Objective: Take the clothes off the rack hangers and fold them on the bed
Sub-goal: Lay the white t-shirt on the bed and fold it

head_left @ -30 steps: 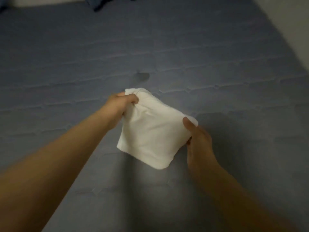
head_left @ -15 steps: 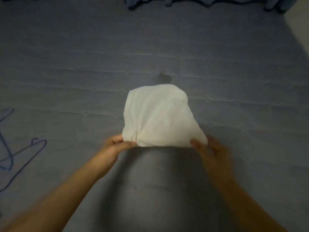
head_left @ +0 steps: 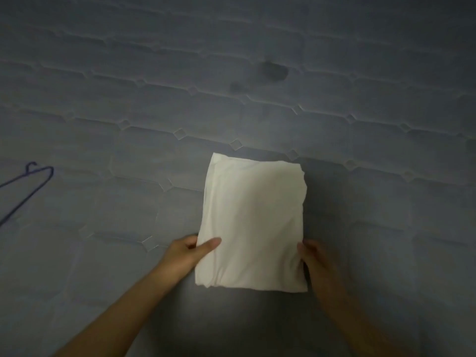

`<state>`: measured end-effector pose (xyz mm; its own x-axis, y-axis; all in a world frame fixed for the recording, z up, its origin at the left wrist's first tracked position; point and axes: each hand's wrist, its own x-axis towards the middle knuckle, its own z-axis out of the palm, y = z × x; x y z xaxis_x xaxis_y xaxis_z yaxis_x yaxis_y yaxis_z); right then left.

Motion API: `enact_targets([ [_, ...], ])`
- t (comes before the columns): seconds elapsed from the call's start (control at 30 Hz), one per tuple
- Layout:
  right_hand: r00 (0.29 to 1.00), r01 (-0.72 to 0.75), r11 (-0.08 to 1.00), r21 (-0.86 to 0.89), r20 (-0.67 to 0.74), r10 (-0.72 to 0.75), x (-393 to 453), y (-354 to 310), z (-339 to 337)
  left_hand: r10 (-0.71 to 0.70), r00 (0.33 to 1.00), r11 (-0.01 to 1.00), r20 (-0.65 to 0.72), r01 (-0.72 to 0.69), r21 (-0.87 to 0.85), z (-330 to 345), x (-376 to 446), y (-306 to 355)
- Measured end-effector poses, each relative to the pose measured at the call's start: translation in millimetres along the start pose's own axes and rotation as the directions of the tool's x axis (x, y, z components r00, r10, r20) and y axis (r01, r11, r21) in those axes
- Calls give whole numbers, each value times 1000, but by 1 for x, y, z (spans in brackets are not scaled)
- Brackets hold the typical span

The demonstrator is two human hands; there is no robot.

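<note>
Grey-blue quilted mattress (head_left: 257,73) of the bed fills the whole view, dimly lit, its stitched lozenge pattern running across. Nearest the viewer, two bare forearms reach in from the lower edge. Left hand (head_left: 189,251) grips the left edge of the white folded cloth garment (head_left: 252,222), thumb lying on top and fingers tucked beneath. Right hand (head_left: 315,257) holds the right edge low down, its fingers curled round the side of the bundle. A second ago the garment was a loose, half-gathered piece held up between both hands; half a second ago it hung forward from its near edge; now it forms a compact rectangle lying flat, or very nearly flat, on the mattress, layered edges showing at the far right corner. Judged from this, the fold of this piece is essentially complete, and what remains is to let go, perhaps smoothing it, before fetching another item. Farther out to the left, well apart from the garment, a thin blue wire hanger (head_left: 28,189) lies on the mattress, partly cut by the frame. Beyond the garment, two dark blotches (head_left: 274,70) mark the far mattress cover. No rack is visible.
</note>
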<state>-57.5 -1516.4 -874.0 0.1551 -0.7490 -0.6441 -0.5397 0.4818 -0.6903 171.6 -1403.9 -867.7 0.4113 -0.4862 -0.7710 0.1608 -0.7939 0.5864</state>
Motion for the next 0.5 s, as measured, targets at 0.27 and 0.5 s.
enact_targets([
  [0.27, 998, 30, 994, 107, -53, -24, 62, -71, 19, 79, 989, 996, -127, -83, -28, 13, 37, 44],
  [0.5, 982, 32, 995, -98, -185, -50, 88, -63, 23, 229, 892, 964, -390, -153, 217, 24, 65, 37],
])
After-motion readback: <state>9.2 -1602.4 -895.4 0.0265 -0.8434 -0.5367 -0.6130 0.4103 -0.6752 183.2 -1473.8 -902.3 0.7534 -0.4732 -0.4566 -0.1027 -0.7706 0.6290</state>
